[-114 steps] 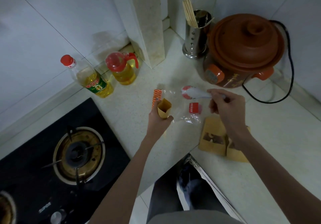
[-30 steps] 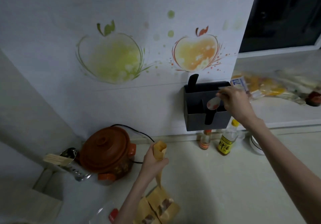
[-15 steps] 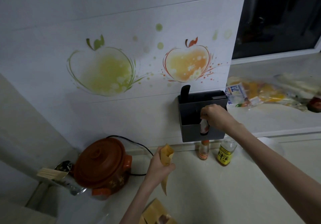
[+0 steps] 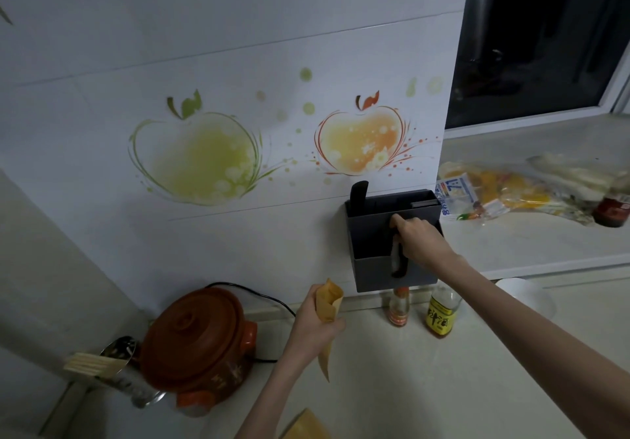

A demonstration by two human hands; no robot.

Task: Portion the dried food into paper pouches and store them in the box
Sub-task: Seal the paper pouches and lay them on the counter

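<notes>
Gripping pouch w/ left hand, right hand holds spoon in wall box above pale counter.

tan paper pouch upright (mouth open), well apart from another pouch lying below.

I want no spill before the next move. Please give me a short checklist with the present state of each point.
1. Left hand grips pouch: ok.
2. Pouch mouth faces up: ok.
3. Pouch filled: cannot tell.
4. Spoon inside holder: ok.
5. Right hand clear of holder: not ok, its fingers are at the spoon's top.
6. Pouch mouth folded shut: not ok, it stands open.
</notes>
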